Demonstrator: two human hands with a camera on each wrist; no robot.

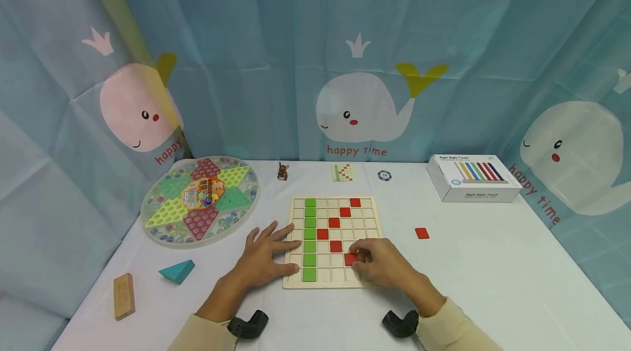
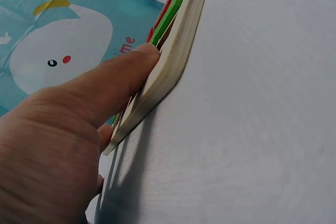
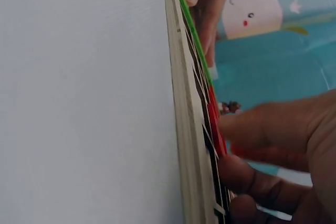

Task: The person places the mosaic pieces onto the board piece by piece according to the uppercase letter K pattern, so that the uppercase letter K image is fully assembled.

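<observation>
A wooden grid board [image 1: 327,280] lies flat on the white table, with a column of green square tiles [image 1: 309,260] and red square tiles [image 1: 334,223] along diagonals. My left hand [image 1: 263,258] rests on the board's left edge with its fingers spread; in the left wrist view the thumb [image 2: 118,74] presses on the rim. Over the lower right part of the board, my right hand [image 1: 384,263] has curled fingers and pinches a red tile [image 1: 350,259] at a grid cell. The right wrist view shows thumb and finger against red [image 3: 215,124]; some fingertips are hidden.
A loose red tile [image 1: 422,233] lies right of the board. Behind stand a small brown figurine [image 1: 282,171], a pattern card [image 1: 343,172], a round chip [image 1: 384,176] and a white box [image 1: 475,178]. At left are a round marble game board [image 1: 202,201], a teal wedge [image 1: 177,271] and a wooden block [image 1: 124,296].
</observation>
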